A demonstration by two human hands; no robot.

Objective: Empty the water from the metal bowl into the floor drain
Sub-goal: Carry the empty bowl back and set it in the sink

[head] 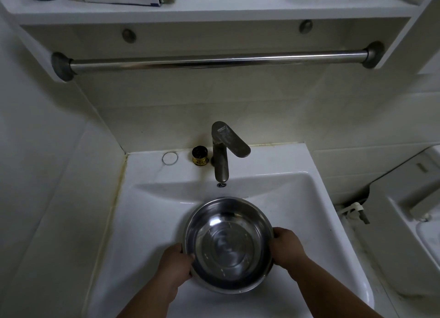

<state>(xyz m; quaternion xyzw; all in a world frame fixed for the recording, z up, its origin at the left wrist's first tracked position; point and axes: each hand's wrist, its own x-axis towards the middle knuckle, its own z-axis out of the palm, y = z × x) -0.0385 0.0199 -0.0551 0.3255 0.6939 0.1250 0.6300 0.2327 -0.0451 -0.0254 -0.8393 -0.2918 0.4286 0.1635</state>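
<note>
A round metal bowl (228, 244) with clear water in its bottom is held over the white sink basin (147, 213). My left hand (175, 261) grips its left rim, fingers curled under the edge. On the opposite rim my right hand (287, 245) holds on the same way. The bowl looks roughly level. No floor drain is in view.
A grey faucet (222, 151) stands behind the basin, its spout just beyond the bowl. A small gold-rimmed cap (200, 155) and a thin ring (170, 158) lie on the sink ledge. A metal towel bar (214, 60) runs overhead under a shelf. A toilet tank (409, 198) is at right.
</note>
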